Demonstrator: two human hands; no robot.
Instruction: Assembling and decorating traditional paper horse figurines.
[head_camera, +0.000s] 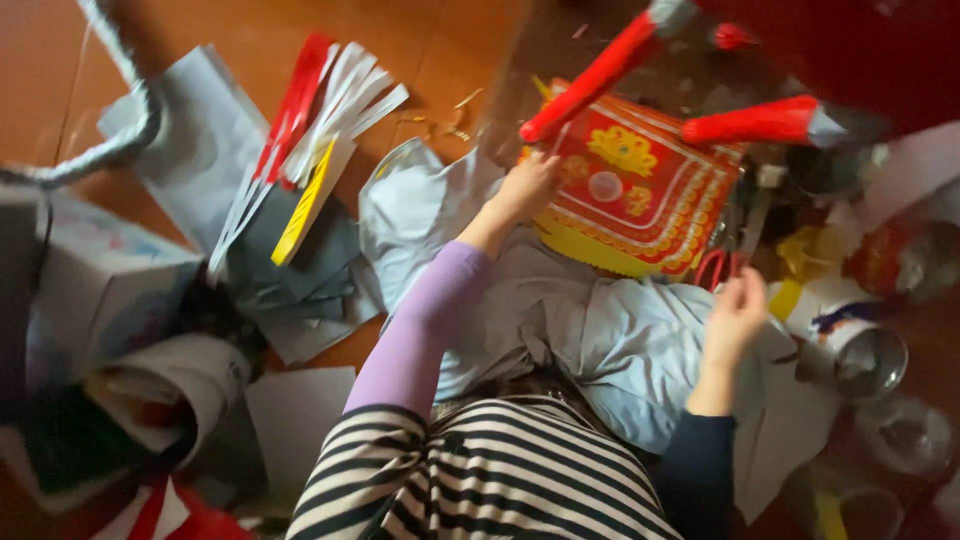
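One red and yellow decorated paper piece (640, 195) lies right of centre in the upper half of the frame. Its surface is red with gold ornament, a pale round mark at the middle and a scalloped yellow border along the lower edge. The left hand (525, 185) rests on its left edge, fingers curled against the paper; a firm grip cannot be confirmed. The right hand (735, 315) hovers below the piece's lower right corner, fingers loosely bent, holding nothing visible. Red-handled scissors (715, 265) lie just left of that hand. Pale blue cloth (610, 330) spreads beneath both forearms. Two red rods (590, 80) cross the piece's upper edge. Paper strips (310, 140) lie at upper left.
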